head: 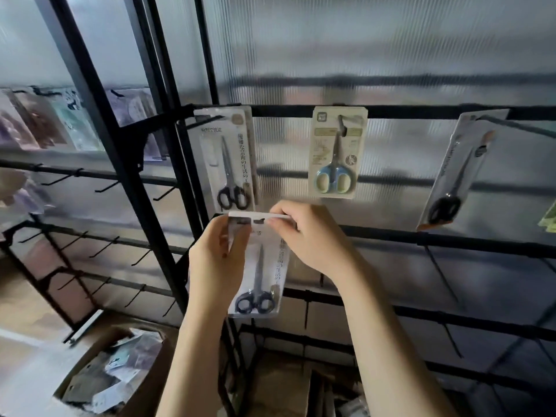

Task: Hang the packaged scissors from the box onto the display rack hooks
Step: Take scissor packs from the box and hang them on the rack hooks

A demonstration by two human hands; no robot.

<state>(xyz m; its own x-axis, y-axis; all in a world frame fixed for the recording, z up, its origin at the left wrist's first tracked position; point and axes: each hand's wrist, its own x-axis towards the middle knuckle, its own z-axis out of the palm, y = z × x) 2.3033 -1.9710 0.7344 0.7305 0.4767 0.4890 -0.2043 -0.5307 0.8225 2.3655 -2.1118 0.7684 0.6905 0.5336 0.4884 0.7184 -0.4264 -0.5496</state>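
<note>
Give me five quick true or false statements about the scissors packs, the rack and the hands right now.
1. Both hands hold the black-handled scissors pack. True.
2. The held pack already hangs on a hook. False: it is in the hands, below the top rail.
3. A blue-handled scissors pack hangs on the top rail. True.
4. The cardboard box sits lower right. False: it is lower left.
5. The left rack's lower hooks are all full. False: several are bare.
</note>
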